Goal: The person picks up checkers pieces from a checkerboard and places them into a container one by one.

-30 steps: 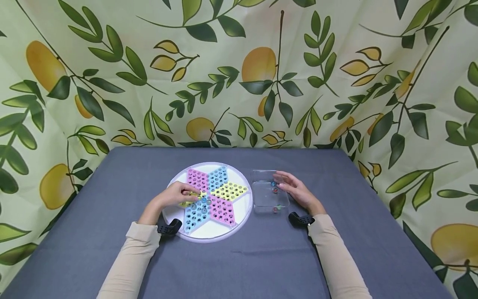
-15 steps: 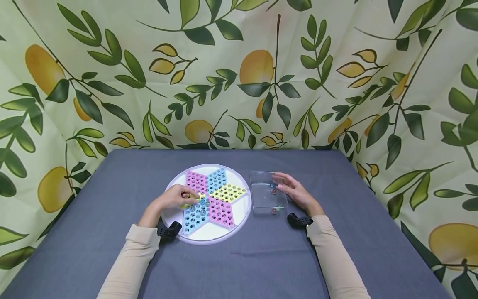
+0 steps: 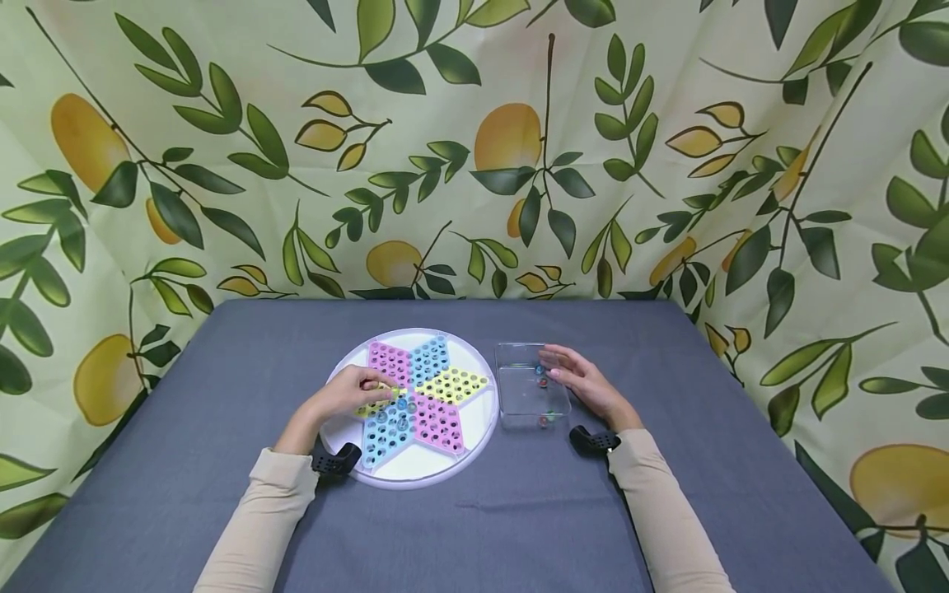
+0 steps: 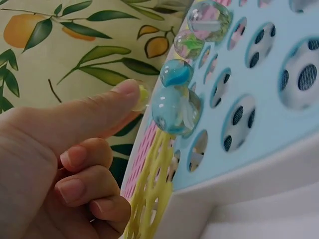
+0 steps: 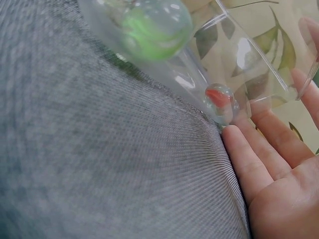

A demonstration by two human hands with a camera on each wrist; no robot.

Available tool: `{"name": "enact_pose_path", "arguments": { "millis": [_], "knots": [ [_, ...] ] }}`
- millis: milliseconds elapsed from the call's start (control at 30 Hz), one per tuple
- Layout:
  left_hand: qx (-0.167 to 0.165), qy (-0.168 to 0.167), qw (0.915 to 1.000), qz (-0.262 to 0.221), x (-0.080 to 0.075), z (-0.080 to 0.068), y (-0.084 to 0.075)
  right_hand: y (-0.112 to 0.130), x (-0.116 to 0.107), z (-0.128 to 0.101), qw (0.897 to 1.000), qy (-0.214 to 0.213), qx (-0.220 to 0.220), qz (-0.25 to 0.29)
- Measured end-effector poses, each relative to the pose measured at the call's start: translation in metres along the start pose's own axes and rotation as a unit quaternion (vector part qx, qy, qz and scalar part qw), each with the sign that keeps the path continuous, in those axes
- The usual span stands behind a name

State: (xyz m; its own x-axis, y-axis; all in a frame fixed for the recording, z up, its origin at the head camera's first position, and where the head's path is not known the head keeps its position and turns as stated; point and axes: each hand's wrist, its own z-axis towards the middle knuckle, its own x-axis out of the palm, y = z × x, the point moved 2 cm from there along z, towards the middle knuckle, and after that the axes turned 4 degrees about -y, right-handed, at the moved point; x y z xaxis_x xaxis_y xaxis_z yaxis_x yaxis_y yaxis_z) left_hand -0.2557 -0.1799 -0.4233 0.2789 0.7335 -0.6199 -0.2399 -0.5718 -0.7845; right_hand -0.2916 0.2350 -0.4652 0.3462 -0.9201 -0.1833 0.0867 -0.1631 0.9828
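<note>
My left hand (image 3: 345,394) pinches a small, yellow-tinted glass marble (image 4: 143,98) near the centre of the round, white, star-patterned board (image 3: 480,418). Probably light, hard and slippery, it is best held across its widest girth. My right hand (image 3: 591,385), fingers (image 5: 249,162) extended, lies at the clear rectangular plastic box (image 3: 521,394).

Bright, even light is falling on the board (image 3: 478,424); its white surface is glaring. Around it, shadows on the bench (image 3: 519,527) are lying soft and faint. Right of the board, the box (image 5: 244,52) is throwing white glints. Marbles (image 4: 172,107) on the board are gleaming but, in the head view, looking indistinct; the right-wrist view is blurring the bench.
</note>
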Motion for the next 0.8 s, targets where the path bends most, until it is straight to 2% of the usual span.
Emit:
{"name": "enact_pose_path", "arguments": {
  "millis": [233,567,800],
  "knots": [
    [-0.004,-0.024,0.9997,-0.007,0.002,0.003,-0.005,0.001,0.000,0.000,1.000,-0.004,0.001,-0.003],
    [0.022,-0.065,0.9976,-0.013,0.008,0.008,-0.016,0.002,0.003,-0.002,1.000,-0.003,0.003,-0.004],
    [0.023,-0.067,0.9970,-0.031,0.010,0.012,-0.024,0.002,0.002,-0.002,1.000,-0.005,-0.002,-0.003]
  ]
}}
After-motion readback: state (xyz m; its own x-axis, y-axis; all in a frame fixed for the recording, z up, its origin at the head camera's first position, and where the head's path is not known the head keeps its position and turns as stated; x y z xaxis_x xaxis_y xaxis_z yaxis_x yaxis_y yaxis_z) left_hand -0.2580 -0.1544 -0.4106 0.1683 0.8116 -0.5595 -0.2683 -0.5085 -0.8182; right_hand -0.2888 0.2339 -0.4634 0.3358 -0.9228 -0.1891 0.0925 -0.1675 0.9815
